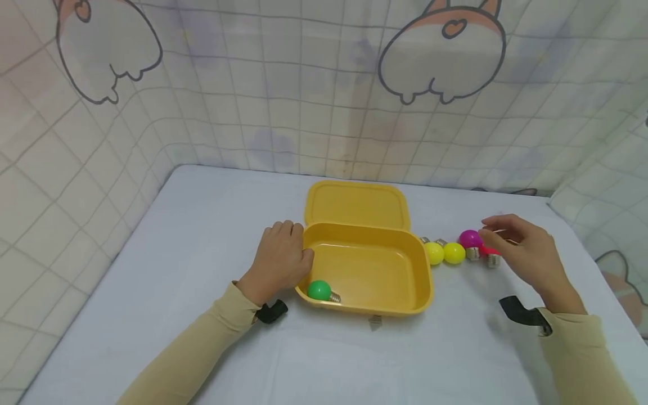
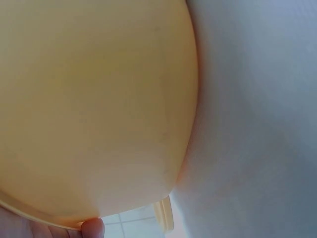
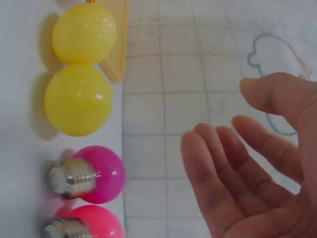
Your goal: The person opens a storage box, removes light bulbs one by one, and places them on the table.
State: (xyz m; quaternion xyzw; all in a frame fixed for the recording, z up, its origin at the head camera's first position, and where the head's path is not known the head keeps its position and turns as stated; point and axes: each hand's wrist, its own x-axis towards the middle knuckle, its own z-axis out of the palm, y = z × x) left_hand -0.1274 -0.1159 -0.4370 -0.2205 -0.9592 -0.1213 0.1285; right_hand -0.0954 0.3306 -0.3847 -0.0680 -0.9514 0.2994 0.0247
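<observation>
A yellow plastic box (image 1: 372, 270) lies on the table with its lid (image 1: 356, 205) folded back at the far side. My left hand (image 1: 280, 259) grips the box's left rim, thumb toward the inside; the left wrist view is mostly filled by the outer wall (image 2: 99, 109). Inside, at the near left corner, rests a green light bulb (image 1: 319, 290). Above the right end of a row of bulbs, my right hand (image 3: 257, 173) hovers with fingers loosely bent and nothing between them. Beneath it are a magenta bulb (image 3: 111, 173) and a pinkish-red bulb (image 3: 104, 223).
Two yellow bulbs (image 1: 454, 253) lie side by side between the box's right wall and the magenta bulb. A white cloth covers the table (image 1: 223, 208). Behind it hangs a checked curtain (image 1: 314, 84) with cartoon animal prints.
</observation>
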